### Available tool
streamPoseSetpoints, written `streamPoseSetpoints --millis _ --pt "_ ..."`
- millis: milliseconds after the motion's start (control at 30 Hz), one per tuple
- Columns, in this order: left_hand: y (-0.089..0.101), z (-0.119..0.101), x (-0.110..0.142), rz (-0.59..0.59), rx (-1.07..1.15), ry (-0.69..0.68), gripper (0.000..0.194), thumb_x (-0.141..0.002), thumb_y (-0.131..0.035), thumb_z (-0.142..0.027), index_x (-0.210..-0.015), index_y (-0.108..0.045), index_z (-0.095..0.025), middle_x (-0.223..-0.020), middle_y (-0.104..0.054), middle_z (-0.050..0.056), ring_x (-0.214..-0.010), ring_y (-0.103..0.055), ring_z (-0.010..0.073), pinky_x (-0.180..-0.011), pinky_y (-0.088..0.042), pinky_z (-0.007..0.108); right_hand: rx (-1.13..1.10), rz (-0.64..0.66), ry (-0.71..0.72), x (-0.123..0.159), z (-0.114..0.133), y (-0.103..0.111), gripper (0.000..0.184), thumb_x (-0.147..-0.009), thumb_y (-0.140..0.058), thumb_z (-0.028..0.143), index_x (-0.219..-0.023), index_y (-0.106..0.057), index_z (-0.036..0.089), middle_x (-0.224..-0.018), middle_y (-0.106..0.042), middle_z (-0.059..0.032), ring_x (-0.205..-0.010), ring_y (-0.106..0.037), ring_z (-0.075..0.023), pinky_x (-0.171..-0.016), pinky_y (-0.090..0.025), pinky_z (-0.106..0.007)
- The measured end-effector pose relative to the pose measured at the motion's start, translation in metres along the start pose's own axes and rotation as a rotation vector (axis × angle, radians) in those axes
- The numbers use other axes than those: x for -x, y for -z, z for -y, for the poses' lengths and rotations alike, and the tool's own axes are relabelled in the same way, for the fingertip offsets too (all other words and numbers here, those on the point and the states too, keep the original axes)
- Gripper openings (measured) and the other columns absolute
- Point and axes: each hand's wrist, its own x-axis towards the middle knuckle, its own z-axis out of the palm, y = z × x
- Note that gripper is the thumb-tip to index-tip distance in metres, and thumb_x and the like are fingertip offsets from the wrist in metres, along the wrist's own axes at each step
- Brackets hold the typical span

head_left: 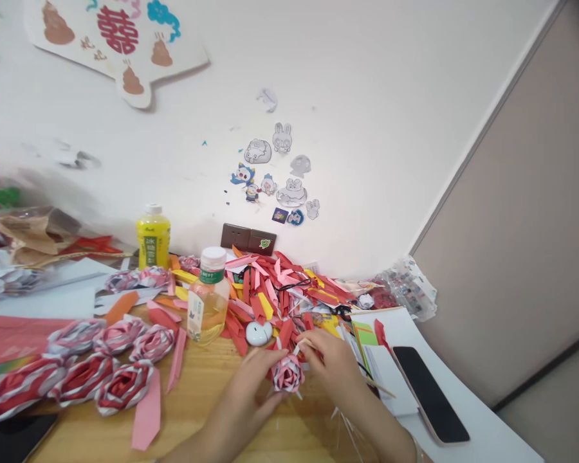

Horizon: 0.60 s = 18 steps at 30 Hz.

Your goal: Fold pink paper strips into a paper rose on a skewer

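Observation:
A small rolled paper rose (288, 373), pink, red and white, sits low over the wooden table (207, 399) between both hands. My left hand (255, 386) cups its left side with fingers curled against it. My right hand (330, 363) pinches a white paper strip end at the top of the rose. Several finished paper roses (101, 363) lie in two rows to the left. A heap of folded red, pink and yellow paper strips (275, 292) lies just behind the hands.
A clear bottle with a white cap (207, 296) and a yellow bottle (153, 236) stand behind the roses. A white round object (259, 332) lies by the heap. A black phone (429, 392) and paper pads (381, 360) lie right. The wall (367, 128) bears stickers.

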Motion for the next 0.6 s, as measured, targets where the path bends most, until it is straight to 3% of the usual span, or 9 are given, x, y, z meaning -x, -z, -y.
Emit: streamPoseSetpoints --millis 133,233,333,433,600 --pt "-0.006 0.010 0.001 -0.123 0.123 0.175 0.055 -0.074 -0.064 -0.025 -0.125 -0.044 -0.024 -0.117 -0.060 0.011 -0.104 -0.058 0.0245 -0.087 -0.050 0.038 -0.161 -0.037 -0.112 0.001 -0.001 -0.001 0.021 -0.089 -0.043 0.026 -0.081 -0.062 0.018 -0.073 -0.065 -0.0017 -0.064 -0.058 -0.0142 -0.056 -0.040 -0.022" --pt "-0.009 0.012 -0.001 -0.101 0.282 0.306 0.054 -0.081 -0.056 -0.032 -0.130 -0.038 -0.022 -0.119 -0.059 0.011 -0.103 -0.060 0.0230 -0.086 -0.051 0.037 -0.179 -0.098 -0.140 0.002 0.001 -0.002 0.021 -0.088 -0.043 0.026 -0.082 -0.061 0.018 -0.077 -0.066 -0.0029 -0.068 -0.059 -0.0152 -0.059 -0.041 -0.023" --pt "-0.011 0.009 -0.004 -0.074 0.417 0.356 0.046 -0.084 -0.049 -0.035 -0.127 -0.043 -0.020 -0.125 -0.056 0.011 -0.110 -0.056 0.0225 -0.092 -0.047 0.038 -0.151 -0.099 -0.138 0.004 0.004 -0.006 0.023 -0.089 -0.041 0.026 -0.080 -0.061 0.018 -0.075 -0.066 -0.0028 -0.066 -0.059 -0.0150 -0.058 -0.040 -0.023" --pt "-0.011 0.006 -0.006 -0.105 0.512 0.384 0.051 -0.077 -0.059 -0.038 -0.123 -0.047 -0.018 -0.123 -0.058 0.012 -0.109 -0.057 0.0255 -0.089 -0.049 0.038 -0.107 -0.071 -0.120 0.005 0.007 -0.008 0.028 -0.090 -0.040 0.029 -0.072 -0.059 0.018 -0.068 -0.063 -0.0015 -0.061 -0.057 -0.0143 -0.056 -0.038 -0.023" --pt "-0.006 0.005 -0.008 -0.183 0.448 0.434 0.050 -0.069 -0.066 -0.035 -0.114 -0.053 -0.017 -0.111 -0.065 0.011 -0.099 -0.062 0.0261 -0.083 -0.052 0.038 -0.007 -0.022 -0.012 0.006 0.011 -0.007 0.035 -0.093 -0.033 0.031 -0.074 -0.059 0.018 -0.067 -0.062 -0.0020 -0.062 -0.056 -0.0145 -0.057 -0.036 -0.023"
